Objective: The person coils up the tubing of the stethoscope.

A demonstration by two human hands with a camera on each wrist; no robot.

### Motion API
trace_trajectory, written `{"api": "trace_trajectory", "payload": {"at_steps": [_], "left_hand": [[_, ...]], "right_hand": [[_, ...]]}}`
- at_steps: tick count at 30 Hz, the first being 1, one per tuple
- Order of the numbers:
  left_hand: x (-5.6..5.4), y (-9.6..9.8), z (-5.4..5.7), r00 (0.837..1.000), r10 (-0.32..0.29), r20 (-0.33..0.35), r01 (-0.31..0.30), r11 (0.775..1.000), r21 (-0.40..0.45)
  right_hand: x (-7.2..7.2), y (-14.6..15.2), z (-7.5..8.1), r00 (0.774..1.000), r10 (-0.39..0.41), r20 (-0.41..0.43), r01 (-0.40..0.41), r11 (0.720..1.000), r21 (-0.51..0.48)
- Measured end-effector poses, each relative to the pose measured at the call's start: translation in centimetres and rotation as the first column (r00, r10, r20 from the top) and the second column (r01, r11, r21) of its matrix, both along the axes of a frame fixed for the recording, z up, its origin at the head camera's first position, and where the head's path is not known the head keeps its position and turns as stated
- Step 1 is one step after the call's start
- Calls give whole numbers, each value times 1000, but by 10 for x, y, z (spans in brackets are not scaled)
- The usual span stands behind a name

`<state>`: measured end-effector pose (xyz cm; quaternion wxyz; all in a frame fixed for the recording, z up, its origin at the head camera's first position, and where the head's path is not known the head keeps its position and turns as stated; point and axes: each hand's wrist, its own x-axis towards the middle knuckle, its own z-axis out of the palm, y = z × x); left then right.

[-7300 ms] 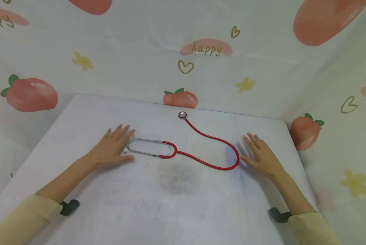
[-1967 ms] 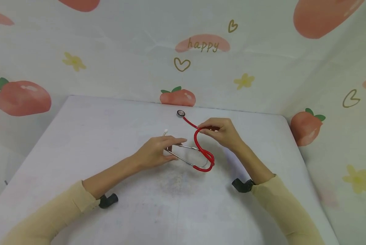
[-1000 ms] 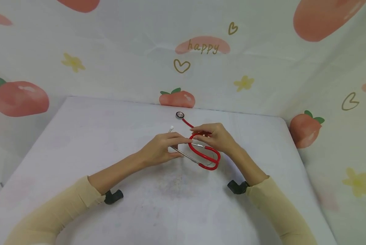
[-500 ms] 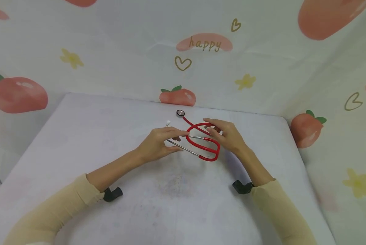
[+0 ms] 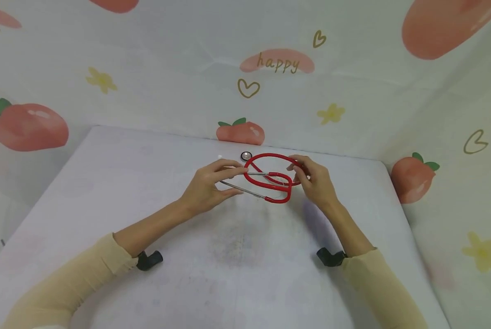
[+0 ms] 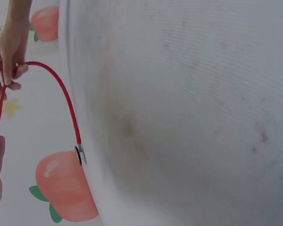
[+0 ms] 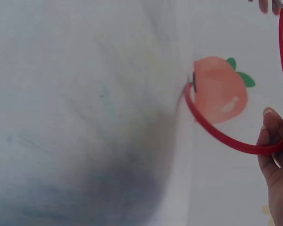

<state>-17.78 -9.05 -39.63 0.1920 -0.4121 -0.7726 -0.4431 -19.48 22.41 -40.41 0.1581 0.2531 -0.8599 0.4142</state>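
Note:
A red-tubed stethoscope (image 5: 268,185) is held between both hands above the table. My left hand (image 5: 207,185) grips its metal ear tubes (image 5: 242,188) and touches the red tubing with the fingertips. My right hand (image 5: 317,183) pinches the tubing further along, where it curves back in a loop. The round chest piece (image 5: 246,156) is near the table's back edge, at the end of the tubing. In the right wrist view the tubing (image 7: 226,140) runs from my right hand (image 7: 278,150) down to the chest piece. Part of the ear tubes is hidden behind my left fingers.
The white-covered table (image 5: 229,283) stretches toward the front, with a greyish stain in its middle. A printed cloth wall (image 5: 167,91) with peaches stands behind and along the right side. Dark devices (image 5: 149,261) are worn at both wrists.
From lying flat, the stethoscope was picked up by both hands. The tubing has been looped back toward the left hand. Lately the right hand has shifted right along the tubing, and the loop has risen.

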Motion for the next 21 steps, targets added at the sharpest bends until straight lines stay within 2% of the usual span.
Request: {"api": "trace_trajectory", "payload": {"at_steps": [5,8,11,16,21], "left_hand": [[-1,-3,-1,1000,18,5,-18,1000,21],[-1,-5,0,1000,25,11,-25,999,23],[0,-6,1,1000,2,27,-3,999,42],[0,-5,3,997,-58,55,53,995,81],[1,-4,2,996,-62,58,57,995,82]], "right_hand": [[3,-1,19,991,16,-131,0,993,120],[5,-1,26,986,12,-166,17,985,174],[9,-1,30,988,-3,-156,37,975,218],[12,1,34,990,11,-138,25,967,255],[12,5,38,990,54,-129,-22,971,239]]}}
